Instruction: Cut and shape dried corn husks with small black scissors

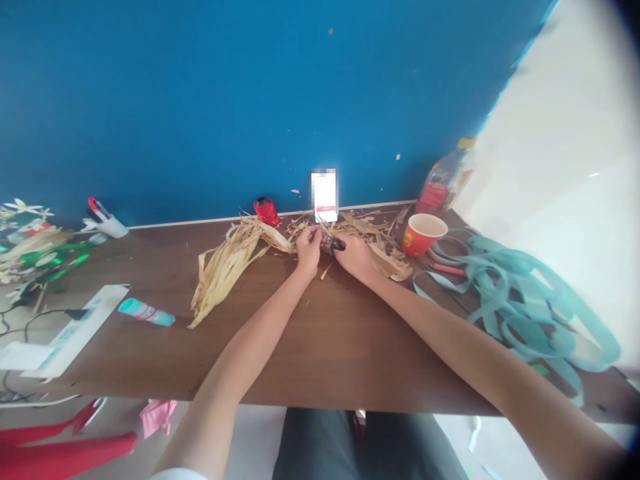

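Observation:
My right hand [356, 257] grips a pair of scissors [338, 245] with dark handles, and their blades point up and to the left. Close beside the blades, my left hand [310, 248] has its thumb and fingers pinched together; what they hold is too small to make out. A bundle of dry corn husks [227, 267] lies to the left, its narrow end reaching near my left hand. Behind and right of my hands spread loose husk scraps [383, 233]. A lit phone [325, 195] leans upright against the blue wall, just beyond the scissors.
To the right stand a red paper cup [423, 237] and a plastic bottle [443, 181], near a tangle of teal ribbon [533, 300]. A red roll [267, 211] sits by the wall. Leftward are a glue stick [147, 312], a power strip [75, 333] and a white cup of pens [114, 227].

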Available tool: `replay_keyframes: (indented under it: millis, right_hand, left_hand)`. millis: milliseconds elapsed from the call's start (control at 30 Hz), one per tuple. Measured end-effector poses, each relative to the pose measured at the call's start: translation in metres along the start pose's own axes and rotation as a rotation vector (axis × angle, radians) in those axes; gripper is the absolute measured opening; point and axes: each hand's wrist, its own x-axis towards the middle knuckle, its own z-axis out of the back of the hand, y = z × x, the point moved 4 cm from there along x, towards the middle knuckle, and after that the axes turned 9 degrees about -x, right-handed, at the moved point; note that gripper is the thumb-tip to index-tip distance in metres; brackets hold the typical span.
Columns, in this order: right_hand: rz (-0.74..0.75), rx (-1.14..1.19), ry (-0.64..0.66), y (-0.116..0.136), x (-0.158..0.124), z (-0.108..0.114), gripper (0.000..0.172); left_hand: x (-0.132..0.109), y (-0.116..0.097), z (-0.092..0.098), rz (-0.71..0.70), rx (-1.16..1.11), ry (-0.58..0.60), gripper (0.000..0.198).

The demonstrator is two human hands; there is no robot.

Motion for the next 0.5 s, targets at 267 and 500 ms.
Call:
replay_keyframes:
  millis: [267, 500]
  right_hand:
    - [-0.04, 0.131, -0.039, -0.0065, 0.003, -0.0005, 0.021]
    - [-0.032, 0.238, -0.177, -0.0098, 0.0019, 0.0059, 0.043]
  left_hand:
    - [0.0005, 0.0011, -0.0003, 0.043, -0.041, -0.026, 0.021]
    - [-0.0033, -0.0018, -0.0031, -0.119, 0.194, 0.101, 0.015]
